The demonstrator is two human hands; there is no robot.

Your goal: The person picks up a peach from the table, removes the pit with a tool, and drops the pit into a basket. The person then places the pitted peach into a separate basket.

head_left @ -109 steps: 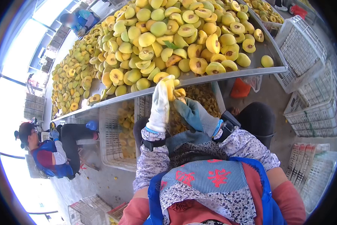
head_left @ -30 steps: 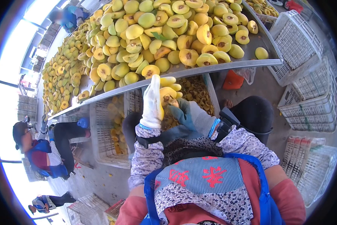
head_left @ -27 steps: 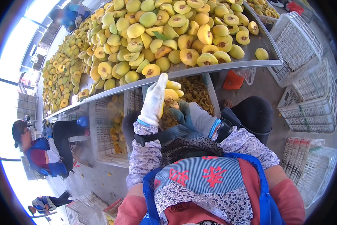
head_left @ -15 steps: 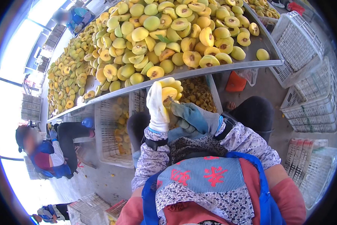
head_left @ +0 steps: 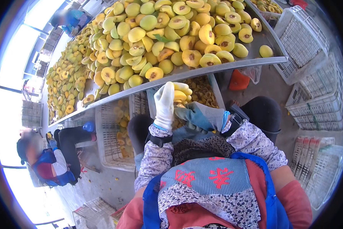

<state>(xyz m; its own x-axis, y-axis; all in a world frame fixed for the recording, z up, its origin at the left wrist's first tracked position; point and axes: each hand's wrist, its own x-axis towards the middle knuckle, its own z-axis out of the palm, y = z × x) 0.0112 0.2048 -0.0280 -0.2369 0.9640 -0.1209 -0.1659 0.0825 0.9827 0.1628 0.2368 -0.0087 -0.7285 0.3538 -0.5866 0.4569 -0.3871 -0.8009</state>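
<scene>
My left hand (head_left: 164,106), in a white glove with yellow-coated fingers, is closed around a halved yellow peach (head_left: 178,95). Close against the fruit, my right hand (head_left: 199,117) wears a blue-grey glove and has its fingers curled shut. What those fingers grip is hidden; a thin dark tip showed there earlier. Both hands are just below the metal table's edge (head_left: 167,77), above a crate (head_left: 216,91) of cut fruit pieces. A large heap of halved peaches (head_left: 141,34) covers the table beyond.
A white crate (head_left: 102,133) with peach halves stands at my left. Stacked white crates (head_left: 318,101) are on the right, near an orange-red container (head_left: 239,81) under the table. One person (head_left: 51,160) sits at the left and another (head_left: 70,21) is at the far left.
My left hand has turned, so the peach's cut face with its pit no longer shows. My right fingers have moved in closer, and the thin tip is now hidden.
</scene>
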